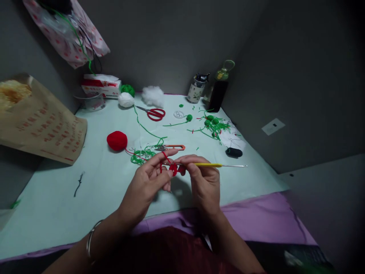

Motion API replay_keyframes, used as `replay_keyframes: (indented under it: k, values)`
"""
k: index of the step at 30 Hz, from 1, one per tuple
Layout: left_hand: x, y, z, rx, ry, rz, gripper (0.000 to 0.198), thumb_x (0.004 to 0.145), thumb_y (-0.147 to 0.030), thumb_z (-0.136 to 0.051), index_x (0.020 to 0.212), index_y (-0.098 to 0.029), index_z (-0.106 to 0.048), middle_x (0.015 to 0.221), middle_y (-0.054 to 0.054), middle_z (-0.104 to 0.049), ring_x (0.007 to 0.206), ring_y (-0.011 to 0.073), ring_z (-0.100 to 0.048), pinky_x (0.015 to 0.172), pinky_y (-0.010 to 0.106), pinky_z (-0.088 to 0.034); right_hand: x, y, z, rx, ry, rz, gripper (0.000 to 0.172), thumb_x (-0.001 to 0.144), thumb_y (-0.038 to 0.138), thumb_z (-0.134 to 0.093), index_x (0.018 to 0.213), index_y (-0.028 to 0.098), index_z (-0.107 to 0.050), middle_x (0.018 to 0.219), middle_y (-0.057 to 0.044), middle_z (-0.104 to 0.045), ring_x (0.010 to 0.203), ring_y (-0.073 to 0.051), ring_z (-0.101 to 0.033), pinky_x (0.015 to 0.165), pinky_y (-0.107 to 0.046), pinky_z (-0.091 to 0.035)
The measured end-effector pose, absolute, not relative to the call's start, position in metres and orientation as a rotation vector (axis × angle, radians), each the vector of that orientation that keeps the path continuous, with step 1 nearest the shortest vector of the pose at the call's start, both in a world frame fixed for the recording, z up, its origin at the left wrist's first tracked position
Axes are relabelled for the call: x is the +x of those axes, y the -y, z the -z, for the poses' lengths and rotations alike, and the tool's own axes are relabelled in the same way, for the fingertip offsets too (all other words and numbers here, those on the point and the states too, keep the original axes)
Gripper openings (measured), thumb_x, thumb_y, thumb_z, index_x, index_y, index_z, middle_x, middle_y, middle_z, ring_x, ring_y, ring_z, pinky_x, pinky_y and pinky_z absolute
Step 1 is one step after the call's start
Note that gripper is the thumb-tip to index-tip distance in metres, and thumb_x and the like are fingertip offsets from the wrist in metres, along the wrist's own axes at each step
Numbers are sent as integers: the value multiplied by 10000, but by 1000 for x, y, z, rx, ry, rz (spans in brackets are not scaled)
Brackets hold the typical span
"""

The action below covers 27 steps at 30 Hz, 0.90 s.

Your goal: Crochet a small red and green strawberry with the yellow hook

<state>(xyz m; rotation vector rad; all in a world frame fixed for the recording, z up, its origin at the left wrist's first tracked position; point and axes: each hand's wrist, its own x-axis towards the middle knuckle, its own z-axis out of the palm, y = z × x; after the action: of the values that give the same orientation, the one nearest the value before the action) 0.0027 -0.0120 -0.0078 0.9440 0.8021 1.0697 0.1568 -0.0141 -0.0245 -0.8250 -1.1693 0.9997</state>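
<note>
Between thumb and fingers my left hand (146, 182) pinches a small red crochet piece (173, 169), with red yarn looped over its raised index finger. My right hand (203, 182) is closed around a crochet hook (209, 165) with a yellow grip. The hook lies nearly level; one metal end points right, while the other meets the red piece at my left fingers. From a red yarn ball (117, 141) on the left, a strand runs toward my left hand. Just beyond the hands lie orange thread snips (175, 147) and a tangle of green yarn (142, 156).
Red-handled scissors (155, 114), a white yarn ball (126, 100) and white stuffing (153, 96) lie farther back. Green crocheted pieces (212, 121) are heaped at right, near a dark bottle (219, 91) and a patterned cup (195, 90). A brown paper bag (48, 121) stands at left.
</note>
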Motion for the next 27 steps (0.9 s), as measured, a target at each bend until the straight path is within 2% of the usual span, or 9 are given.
replay_keyframes:
  k: [2,5,8,13,15,17,19,23,27]
  values:
    - [2,11,7,893,-759,-1063,368,922,-284,-715,1289,-254,-725,649,-34,-549,566,83,-482,588,207,-442,158,13,25,-817,1148,-1011,137,971,270,-651,975,282,-788,936,-21,-782,755,-149,-649,698,-312,-502]
    - [4,8,5,850,-740,-1057,356,885,-280,-769,1240,-251,-752,726,-18,-618,532,54,-453,542,185,-430,159,13,26,-816,1153,-1014,138,971,268,-651,973,284,-788,931,-19,-779,756,-148,-646,700,-311,-499]
    - [6,6,3,837,-759,-1059,420,832,-248,-827,1243,-283,-747,831,-8,-662,547,39,-447,488,149,-394,157,13,25,-801,1174,-1017,153,979,258,-641,978,292,-790,938,-16,-774,769,-143,-644,698,-304,-496]
    - [5,7,1,904,-851,-1086,539,799,-237,-857,1310,-318,-706,758,-47,-605,537,38,-442,450,120,-379,155,14,23,-818,1223,-979,141,966,263,-659,964,284,-798,936,-24,-716,833,-152,-633,673,-290,-488]
    - [4,7,1,978,-888,-1115,476,782,-225,-864,1238,-285,-739,761,-39,-642,557,53,-492,482,133,-435,154,14,21,-854,1251,-963,131,951,253,-677,949,283,-805,934,-21,-688,846,-150,-631,700,-291,-505]
    - [5,6,3,1023,-895,-1154,257,783,-206,-853,1028,-234,-780,781,-21,-689,612,78,-576,562,164,-506,154,14,19,-877,1267,-978,134,945,248,-679,941,284,-808,929,-18,-668,824,-141,-629,706,-287,-519]
    - [5,4,5,1021,-881,-1192,79,815,-201,-820,850,-204,-749,768,-13,-711,655,96,-641,651,196,-544,155,13,17,-883,1250,-1023,126,945,260,-679,970,286,-799,942,-12,-667,781,-127,-631,696,-281,-529]
    - [3,-1,8,928,-853,-1249,94,841,-212,-799,811,-193,-712,748,-25,-703,642,102,-663,693,225,-551,158,11,14,-896,1255,-1106,168,903,295,-737,1070,290,-743,958,2,-694,749,-120,-648,725,-288,-541]
    - [2,-2,2,865,-827,-1284,117,818,-193,-818,785,-183,-706,756,-31,-689,665,92,-638,706,210,-540,161,7,7,-942,1530,-950,43,917,257,-711,897,237,-744,803,4,-662,746,-146,-621,717,-306,-496]
